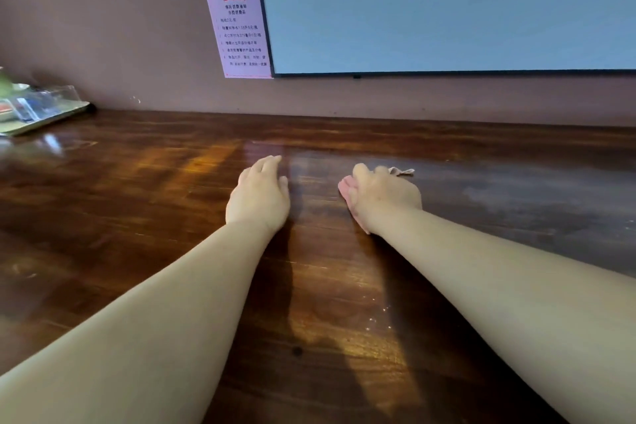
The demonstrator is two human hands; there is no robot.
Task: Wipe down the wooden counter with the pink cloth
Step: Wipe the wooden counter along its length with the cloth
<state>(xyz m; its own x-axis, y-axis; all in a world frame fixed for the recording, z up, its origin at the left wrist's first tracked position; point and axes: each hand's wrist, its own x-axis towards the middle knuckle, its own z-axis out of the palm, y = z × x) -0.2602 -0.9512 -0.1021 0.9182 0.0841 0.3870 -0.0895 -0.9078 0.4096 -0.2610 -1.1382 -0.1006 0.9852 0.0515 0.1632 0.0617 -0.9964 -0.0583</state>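
Two bare forearms reach in from the bottom corners and stretch forward over a glossy dark wooden table (pixel 144 182), meeting the hands near the middle of the view.

The left hand (pixel 258 194) lies palm down on the wood, its fingers straight and loosely together, pointing toward the wall. Its grip is open and holds nothing.

The right hand (pixel 382 198) sits just beside it, a little apart, with a strip of bare wood between them. This hand rests on top of a pink cloth (pixel 347 194), which is bunched beneath the palm. The cloth shows as a pink edge along the inner side of the hand and down by the wrist, and a small pale corner pokes out beyond the fingers on the far side. The fingers are bent over the cloth, so the grip is closed around it, pressing it against the table.

The wood to the right of the cloth has a dull, hazy sheen.

At the far left edge a tray (pixel 51 119) carries clear packets, blurred. On the brown wall (pixel 103 27) behind the table hangs a pink printed notice (pixel 241 31), touching the left edge of a large pale screen (pixel 447 3) with a dark frame.
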